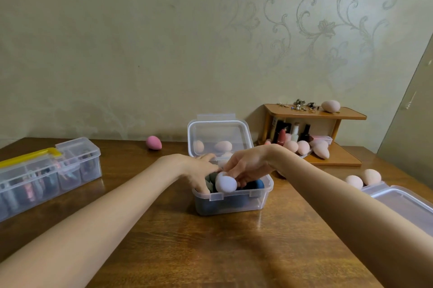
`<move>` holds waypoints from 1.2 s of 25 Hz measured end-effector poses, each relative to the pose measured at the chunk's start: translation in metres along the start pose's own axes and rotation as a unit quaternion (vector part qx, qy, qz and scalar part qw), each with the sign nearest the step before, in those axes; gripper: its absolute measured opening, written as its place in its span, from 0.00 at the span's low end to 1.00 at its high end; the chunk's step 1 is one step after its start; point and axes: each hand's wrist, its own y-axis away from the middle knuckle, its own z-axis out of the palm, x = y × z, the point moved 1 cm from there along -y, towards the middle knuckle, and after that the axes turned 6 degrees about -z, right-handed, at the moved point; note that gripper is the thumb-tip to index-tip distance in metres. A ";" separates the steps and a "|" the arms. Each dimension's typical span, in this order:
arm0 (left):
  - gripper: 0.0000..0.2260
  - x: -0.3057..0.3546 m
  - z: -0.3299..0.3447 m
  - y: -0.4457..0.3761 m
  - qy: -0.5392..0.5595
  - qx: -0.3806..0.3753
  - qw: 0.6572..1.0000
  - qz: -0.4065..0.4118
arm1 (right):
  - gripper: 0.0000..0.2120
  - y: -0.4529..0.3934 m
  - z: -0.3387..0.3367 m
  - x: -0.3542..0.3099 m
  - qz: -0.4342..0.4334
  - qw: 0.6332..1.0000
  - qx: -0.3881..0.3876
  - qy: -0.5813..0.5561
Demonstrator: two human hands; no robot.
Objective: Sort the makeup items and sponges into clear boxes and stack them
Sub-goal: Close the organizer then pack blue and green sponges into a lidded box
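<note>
Lilac sponge (226,182) pinched in right hand (248,165) grip at clear box (234,201) rim; left hand (199,170) spread inside

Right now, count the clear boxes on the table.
3. A divided box at the left, an open box of sponges in the middle under both hands, and a lidded box at the right edge, partly cut off. Others may lie out of view.
</note>
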 end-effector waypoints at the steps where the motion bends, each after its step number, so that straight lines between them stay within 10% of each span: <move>1: 0.35 -0.002 0.000 0.000 -0.002 0.002 1.000 -0.003 | 0.12 -0.003 0.003 -0.003 0.016 0.996 0.019 0.081; 5: 0.35 -0.005 0.003 -0.003 0.006 0.012 1.000 -0.007 | 0.16 -0.006 0.016 -0.016 0.014 0.950 0.087 0.298; 9: 0.35 -0.002 0.007 -0.006 0.002 0.027 1.000 -0.008 | 0.16 0.002 0.018 -0.019 0.043 0.987 0.051 0.144; 15: 0.35 -0.008 0.018 0.000 0.190 0.079 0.978 0.037 | 0.14 -0.003 0.033 -0.026 -0.033 0.947 0.172 0.269; 21: 0.26 -0.041 0.014 0.019 0.467 0.257 0.846 -0.018 | 0.13 0.034 -0.030 -0.005 -0.052 0.863 0.499 0.056; 24: 0.22 -0.047 0.013 0.025 0.641 0.269 0.709 -0.117 | 0.17 0.020 -0.032 0.023 0.008 0.875 0.482 -0.040; 30: 0.30 -0.025 0.004 0.032 0.752 0.178 0.630 -0.073 | 0.28 0.022 -0.023 0.018 -0.053 0.872 0.447 -0.190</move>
